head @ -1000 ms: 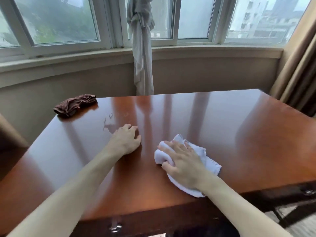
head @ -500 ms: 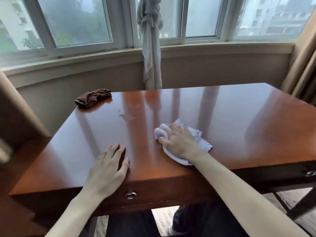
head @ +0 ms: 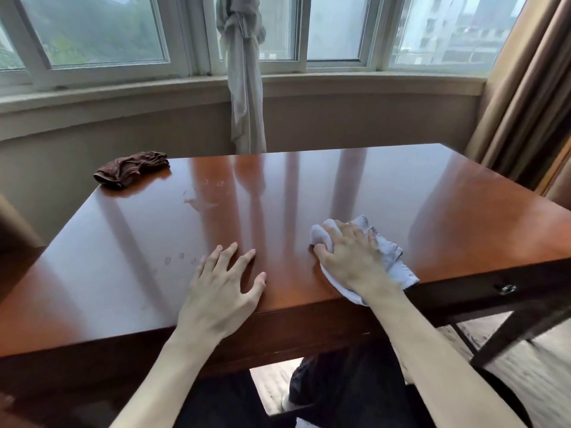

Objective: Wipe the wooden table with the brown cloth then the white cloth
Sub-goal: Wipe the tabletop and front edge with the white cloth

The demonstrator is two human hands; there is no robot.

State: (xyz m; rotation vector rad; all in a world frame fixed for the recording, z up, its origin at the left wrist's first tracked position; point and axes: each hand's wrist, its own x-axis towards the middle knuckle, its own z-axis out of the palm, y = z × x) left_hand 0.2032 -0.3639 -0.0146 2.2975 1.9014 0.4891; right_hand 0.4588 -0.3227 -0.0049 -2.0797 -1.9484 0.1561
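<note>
Two bare hands are resting on a wide, glossy reddish-brown wooden desk [head: 370, 193], whose polished top is mirroring the window frames in long pale streaks. Behind it a curved bay of white-framed windows [head: 102, 29] is running over a beige sill, a heavy tan curtain [head: 525, 97] is hanging in folds at the right, and a knotted grey-white sheer curtain [head: 244, 72] is dangling at the centre. The right hand [head: 352, 261] is pressing down on the white cloth [head: 392, 257], a soft, crumpled terry rag near the front edge, with its thumb and fingers curling around the bunched end. The left hand [head: 222, 288] is lying flat with its fingers spread, just beside the cloth but apart from it. The brown cloth [head: 131, 169] is sitting rumpled at the far left corner. Small wet smears [head: 200, 202] are glistening near it. A round metal drawer knob [head: 506, 288] is showing at the front right.
</note>
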